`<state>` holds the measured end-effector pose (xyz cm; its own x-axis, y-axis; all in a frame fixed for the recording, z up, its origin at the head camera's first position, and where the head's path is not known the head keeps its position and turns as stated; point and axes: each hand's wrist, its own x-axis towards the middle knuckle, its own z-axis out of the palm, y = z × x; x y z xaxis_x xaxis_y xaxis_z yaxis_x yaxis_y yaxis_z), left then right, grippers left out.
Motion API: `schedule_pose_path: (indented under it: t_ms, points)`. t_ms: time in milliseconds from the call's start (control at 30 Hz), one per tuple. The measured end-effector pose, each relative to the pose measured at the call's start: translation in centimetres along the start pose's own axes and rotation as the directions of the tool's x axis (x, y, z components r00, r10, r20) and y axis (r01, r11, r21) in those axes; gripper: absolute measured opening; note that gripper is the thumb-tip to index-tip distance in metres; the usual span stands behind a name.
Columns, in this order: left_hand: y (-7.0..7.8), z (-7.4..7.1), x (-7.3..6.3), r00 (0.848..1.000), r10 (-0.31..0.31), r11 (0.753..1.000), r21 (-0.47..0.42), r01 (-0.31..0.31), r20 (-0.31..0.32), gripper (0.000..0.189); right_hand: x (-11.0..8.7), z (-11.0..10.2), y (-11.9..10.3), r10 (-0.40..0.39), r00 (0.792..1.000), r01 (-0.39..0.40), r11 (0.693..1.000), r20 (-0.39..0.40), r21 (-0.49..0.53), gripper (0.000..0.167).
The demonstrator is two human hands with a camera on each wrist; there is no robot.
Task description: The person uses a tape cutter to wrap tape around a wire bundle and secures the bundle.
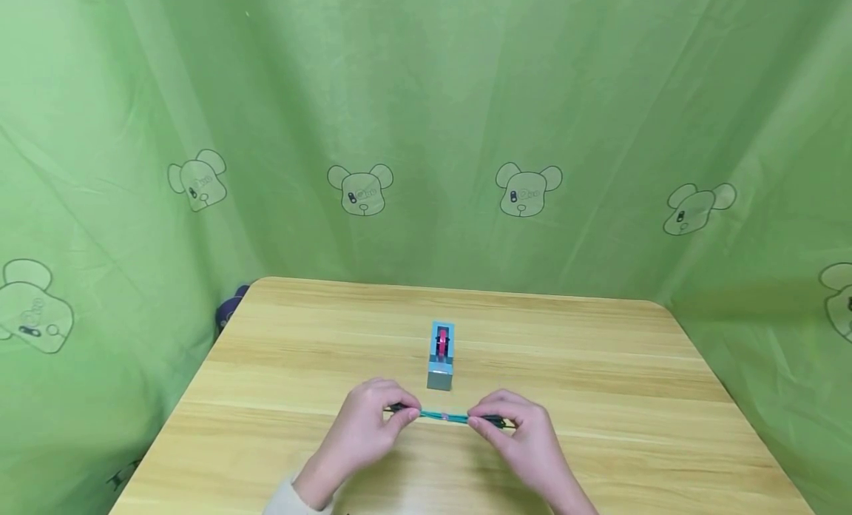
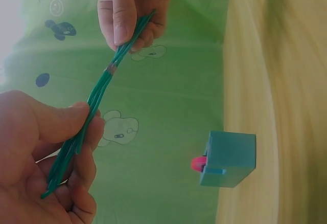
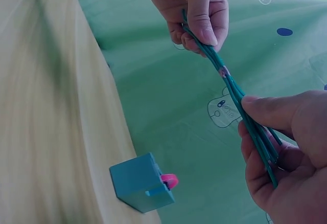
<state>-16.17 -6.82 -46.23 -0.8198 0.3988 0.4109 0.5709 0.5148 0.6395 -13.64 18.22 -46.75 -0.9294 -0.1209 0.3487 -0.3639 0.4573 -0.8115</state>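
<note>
My left hand and right hand are raised above the near part of the table. Between them they hold a bundle of thin green wire-like strands, one end each, thumb against fingers. A small pinkish band wraps the bundle around its middle. In the right wrist view, loose strand ends spread a little across the right palm. The left fingers cover part of the other end. Just beyond the hands stands a blue tape dispenser with a pink-red roll; neither hand touches it.
A light wood-grain table with rounded far corners lies under the hands. Green curtains printed with bear heads hang behind it and at both sides. Something dark blue shows past the table's left edge.
</note>
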Motion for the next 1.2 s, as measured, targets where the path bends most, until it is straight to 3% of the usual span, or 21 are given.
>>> schedule_pose_path:
  t_ms: [467, 1000, 1200]
  points:
    - [-1.2, 0.7, -1.5, 0.997, -0.053, 0.999, 0.000, 0.053, 0.063, 0.006, -1.1, 1.2, 1.7, 0.059, 0.997, -0.057, 0.998, 0.052, -0.038, 0.024]
    - [-3.1, 1.8, -2.7, 0.986, -0.095, 0.994, -0.040, 0.101, 0.140, 0.003, -2.2, 1.7, 3.3, 0.084, 0.988, -0.075, 0.994, 0.132, -0.075, 0.002]
    - [-3.7, 2.3, -3.2, 0.981, -0.113, 0.993, -0.017, 0.117, 0.155, 0.004, -2.5, 1.8, 3.9, 0.094, 0.982, -0.081, 0.993, 0.166, -0.083, 0.006]
